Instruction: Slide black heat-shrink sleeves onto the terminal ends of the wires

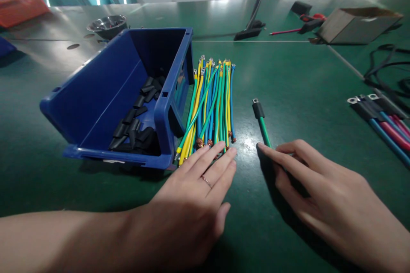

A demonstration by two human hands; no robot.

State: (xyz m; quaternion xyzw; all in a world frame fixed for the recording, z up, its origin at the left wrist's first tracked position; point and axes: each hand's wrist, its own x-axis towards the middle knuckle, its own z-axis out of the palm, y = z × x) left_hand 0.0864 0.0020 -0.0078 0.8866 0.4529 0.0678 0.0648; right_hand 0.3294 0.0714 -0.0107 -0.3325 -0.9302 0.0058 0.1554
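Observation:
My left hand [205,183] lies palm down with its fingers stretched out. Its fingertips rest at the near ends of a pile of green, yellow and blue cables [213,102]. Metal lugs show at the far ends of the pile, bare copper at some near ends. To the right, a green cable [263,130] is pinched between thumb and fingers of my right hand [314,183]. This cable ends in a ring lug with a black sleeve [259,110] around its base; its near part is hidden by the hand. Left of the pile stands a blue bin [96,89] with several short black sleeves [131,130] inside.
Thicker blue and red cables [387,123] with lugs lie at the right edge, near black cords [389,66]. Farther back are a cardboard box [349,27], a dark stand [250,32], a metal bowl [109,25] and an orange crate [24,8].

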